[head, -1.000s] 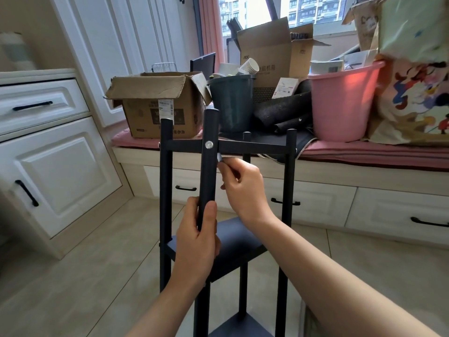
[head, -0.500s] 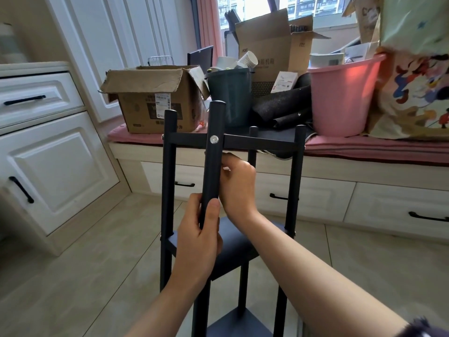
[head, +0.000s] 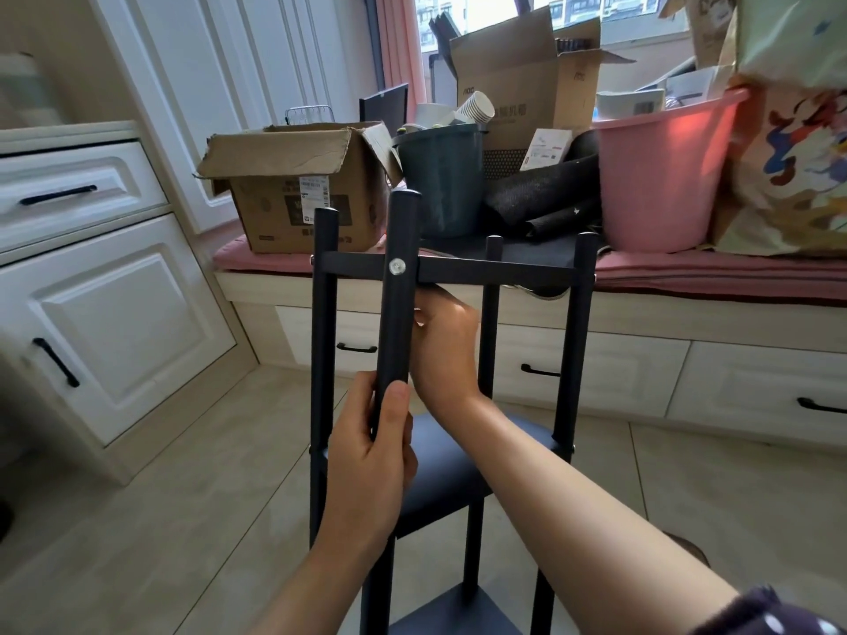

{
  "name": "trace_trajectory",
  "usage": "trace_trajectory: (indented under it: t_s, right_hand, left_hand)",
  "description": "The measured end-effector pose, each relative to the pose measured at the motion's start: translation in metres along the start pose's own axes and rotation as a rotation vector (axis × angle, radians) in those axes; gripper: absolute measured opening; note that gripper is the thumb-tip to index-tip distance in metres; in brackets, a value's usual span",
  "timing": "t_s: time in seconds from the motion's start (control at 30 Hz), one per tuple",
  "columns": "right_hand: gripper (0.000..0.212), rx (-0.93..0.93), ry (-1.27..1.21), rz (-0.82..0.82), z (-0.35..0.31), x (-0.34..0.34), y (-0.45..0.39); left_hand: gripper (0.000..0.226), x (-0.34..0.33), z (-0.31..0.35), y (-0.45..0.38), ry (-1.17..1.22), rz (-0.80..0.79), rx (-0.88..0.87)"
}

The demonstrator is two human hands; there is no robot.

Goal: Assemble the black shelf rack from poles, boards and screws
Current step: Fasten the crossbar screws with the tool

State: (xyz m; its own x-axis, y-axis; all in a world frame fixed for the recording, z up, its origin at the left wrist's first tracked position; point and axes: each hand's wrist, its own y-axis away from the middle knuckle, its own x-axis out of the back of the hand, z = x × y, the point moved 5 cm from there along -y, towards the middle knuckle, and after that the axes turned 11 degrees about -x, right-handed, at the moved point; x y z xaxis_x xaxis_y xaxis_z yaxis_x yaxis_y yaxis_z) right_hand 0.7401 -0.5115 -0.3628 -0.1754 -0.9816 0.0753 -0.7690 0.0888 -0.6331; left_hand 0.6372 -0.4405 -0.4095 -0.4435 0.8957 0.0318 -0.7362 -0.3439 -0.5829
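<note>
The black shelf rack [head: 458,451] stands upright on the tiled floor [head: 160,520] right in front of the person, its near pole [head: 398,304] running straight up and down, twelve to six. The left hand [head: 371,469] is wrapped round that pole low down, thumb laid up along its front. A silver screw [head: 397,266] sits in the pole where it crosses the top board [head: 495,270], directly at twelve o'clock from that hand.

The right hand [head: 447,346] is the nearer one to the joint: it is tucked behind the pole just under the board, with the screw at about eleven o'clock from it. Its fingers are curled, probably pinching something small against the back of the pole, though the pole hides what, so I cannot tell for sure.

To my eye the screw still needs snugging from the rear. There is open room under the board toward three o'clock, before the back pole [head: 489,341]. The window bench [head: 687,313] stands beyond the rack.
</note>
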Motion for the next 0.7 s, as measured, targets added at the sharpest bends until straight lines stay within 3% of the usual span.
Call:
trace_trajectory:
  t_s: [0.33, 0.7]
  right_hand:
    - [0.014, -0.172, -0.037, -0.248, 0.006, 0.011, 0.012]
    - [0.022, -0.345, -0.121, -0.275, -0.004, 0.02, 0.014]
  left_hand:
    - [0.027, 0.015, -0.006, -0.012, 0.023, 0.003, -0.044]
    - [0.036, 0.03, -0.011, -0.015, -0.03, 0.035, -0.032]
